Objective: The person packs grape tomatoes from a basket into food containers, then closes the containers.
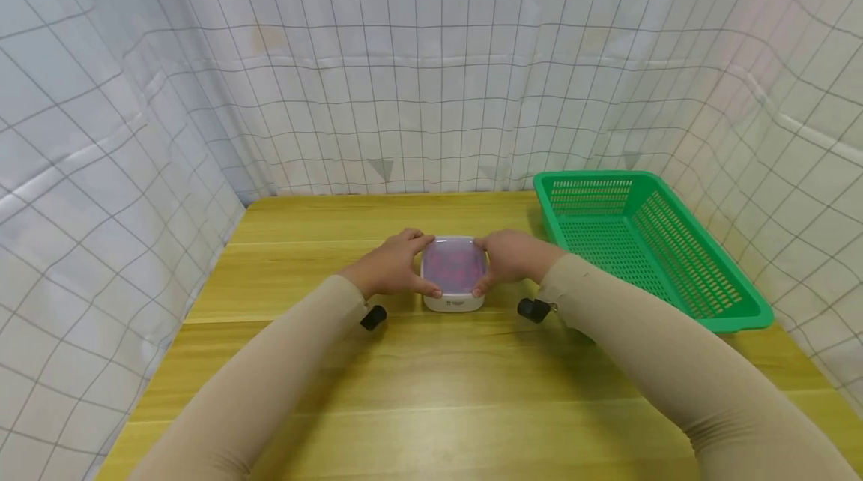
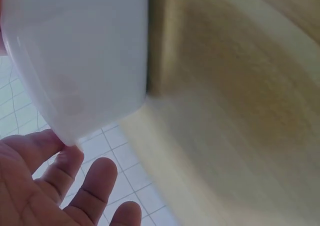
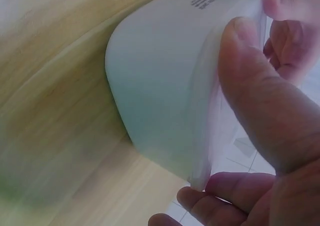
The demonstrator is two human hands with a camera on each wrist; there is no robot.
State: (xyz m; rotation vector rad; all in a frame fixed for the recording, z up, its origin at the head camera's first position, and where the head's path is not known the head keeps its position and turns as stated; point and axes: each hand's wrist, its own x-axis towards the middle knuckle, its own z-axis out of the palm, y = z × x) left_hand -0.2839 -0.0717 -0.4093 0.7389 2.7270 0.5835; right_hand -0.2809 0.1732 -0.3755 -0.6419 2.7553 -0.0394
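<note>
A white square food container (image 1: 455,304) stands on the table between the two hands. Through its translucent lid (image 1: 454,264) something pinkish shows, too blurred to name. My left hand (image 1: 389,268) grips the lid's left side, thumb at the near corner and fingertips at the far one. On the opposite side my right hand (image 1: 518,256) holds the lid's corners the same way. In the left wrist view, fingertips touch a lower corner of the container (image 2: 82,51), with other fingers spread free. The right wrist view has the thumb (image 3: 245,61) pressed along the lid's edge.
A green plastic basket (image 1: 724,260) with slotted walls stands at the right of the wooden table (image 1: 438,391), partly behind the right forearm. White grid-patterned curtains (image 1: 418,91) enclose the table at the back and sides. A small black device (image 1: 533,309) hangs at the right wrist.
</note>
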